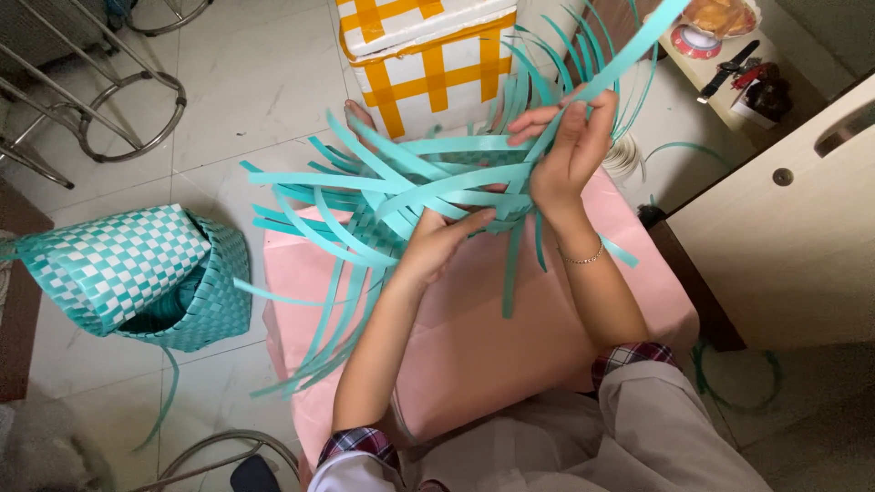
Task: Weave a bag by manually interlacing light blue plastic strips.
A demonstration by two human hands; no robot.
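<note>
Lying over the pink-covered box point(510, 337), fanning loose ends in every direction: a half-woven bundle of teal plastic strips point(401, 196). Pressing against its underside, fingers curled around strips: left hand point(437, 241). Pinching one long strip, lifting it up: right hand point(570, 150). Resting at left on the tiled floor point(246, 82): a finished teal-and-white woven basket point(137, 273). Standing behind: a yellow-and-white woven basket point(424, 59).

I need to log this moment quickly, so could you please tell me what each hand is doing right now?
Left hand: closed on the flat turquoise plastic weaving strips, pinching them.
Right hand: closed in a grip on one long turquoise strip.
</note>
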